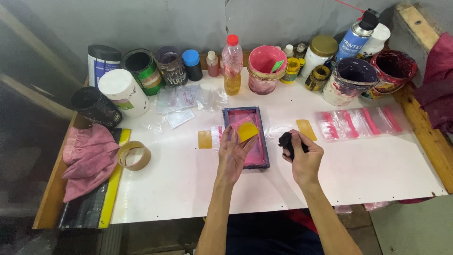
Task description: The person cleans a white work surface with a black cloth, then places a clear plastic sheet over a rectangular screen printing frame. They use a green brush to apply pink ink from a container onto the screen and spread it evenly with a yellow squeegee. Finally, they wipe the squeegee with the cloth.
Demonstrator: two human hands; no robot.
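Pink ink coats the mesh of a small rectangular printing screen with a dark blue frame point(263, 141), which lies near the middle of a white tabletop point(188, 189). A yellow plastic scraper with a rounded edge point(247, 131) is pinched between the thumb and fingers of the left hand point(232, 153) and is held over the upper left part of the screen — the heel of that hand rests at the frame's left side. A crumpled black rag point(286, 140) is gripped in the right hand point(304, 158), whose fingers are curled tightly around it just to the right of the frame, above the tabletop.

Two amber tape patches are seen on the table, one to the left of the screen point(205, 139) and one to the right point(306, 129). Clear plastic bags with pink strips point(358, 123) are laid out further right, well apart from the hands. A roll of brown tape point(134, 155) lies near the table's left edge, beside a crumpled pink cloth point(87, 158).

Along the back wall a row of containers is ranged: a pink bucket point(266, 68), a clear bottle with a red cap and yellow liquid point(232, 63), a purple-stained white bucket point(349, 80), a dark red tub point(391, 71), a blue spray can point(356, 40), a white jar with a gold lid point(320, 54) — and, to the left, a white cylindrical container point(122, 92) and a black can point(96, 106).
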